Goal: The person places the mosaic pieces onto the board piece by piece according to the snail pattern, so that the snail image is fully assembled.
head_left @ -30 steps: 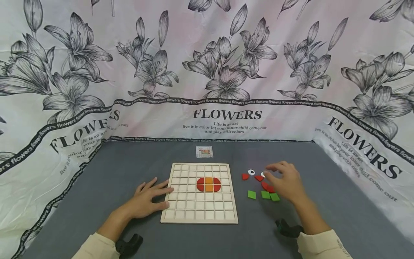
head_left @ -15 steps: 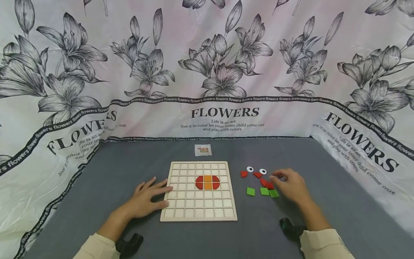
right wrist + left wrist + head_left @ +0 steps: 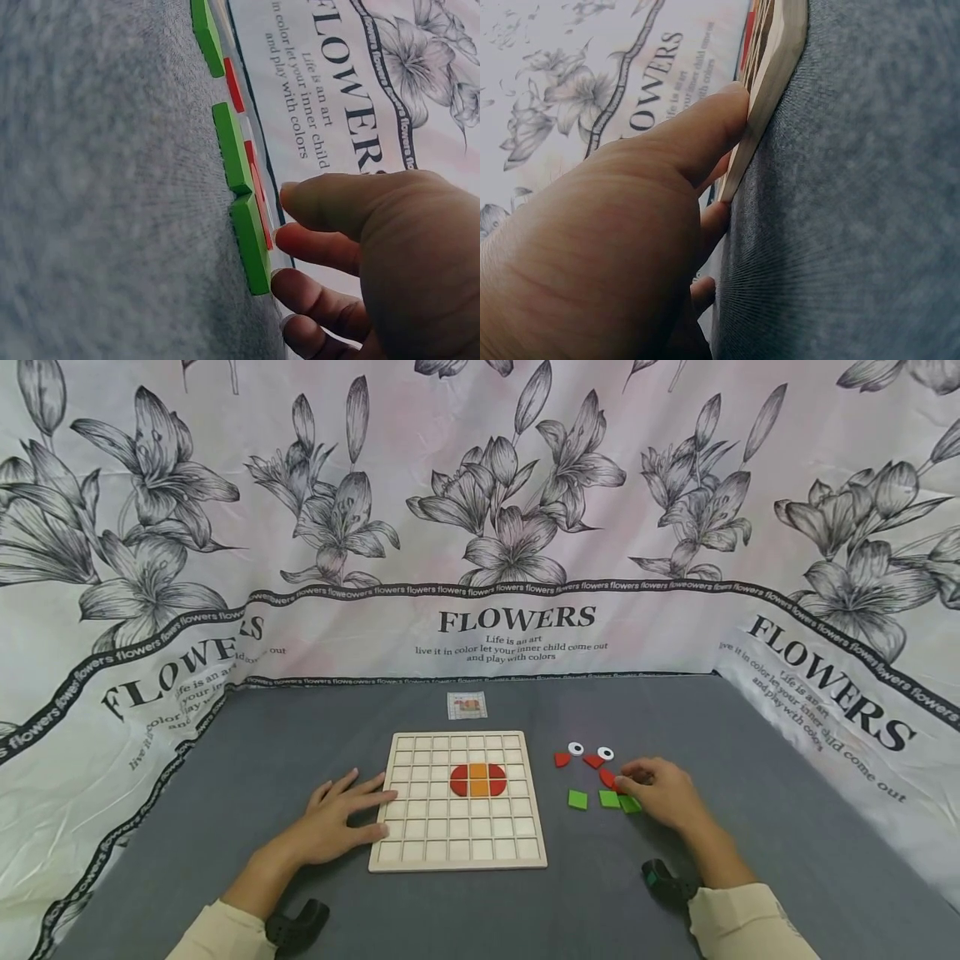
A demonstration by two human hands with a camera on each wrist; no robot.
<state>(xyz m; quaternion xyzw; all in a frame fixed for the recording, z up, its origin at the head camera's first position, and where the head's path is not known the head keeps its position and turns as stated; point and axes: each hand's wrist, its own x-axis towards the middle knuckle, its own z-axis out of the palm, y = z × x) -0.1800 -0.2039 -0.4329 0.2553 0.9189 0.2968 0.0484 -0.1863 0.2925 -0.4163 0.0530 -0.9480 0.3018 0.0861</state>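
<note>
On the left edge of a wooden grid board [image 3: 427, 839], my left hand [image 3: 333, 818] rests with its fingers spread; thumb and a fingertip touch the rim, as the left wrist view also shows. Set in the grid are two orange squares [image 3: 477, 779] flanked by red rounded pieces [image 3: 458, 781]. My right hand [image 3: 663, 793] is over the loose pieces, its fingertips at a red rounded piece [image 3: 607, 778] and partly hiding what lies there. In the right wrist view its thumb and index finger stand apart beside a red piece [image 3: 257, 195], behind the green squares [image 3: 250, 244].
Several green squares [image 3: 577, 799] lie right of the board. Beyond them are two white eye discs [image 3: 575, 748] and more red pieces [image 3: 562, 760]. A small picture card [image 3: 467, 705] lies behind the board on the grey cloth [image 3: 337, 718]. A flower-printed curtain [image 3: 517, 643] surrounds the table.
My right hand has moved from the eye disc back toward the red pieces beside the green squares, first drawing right, then left. My left hand stays on the board. The view has shifted slightly.
</note>
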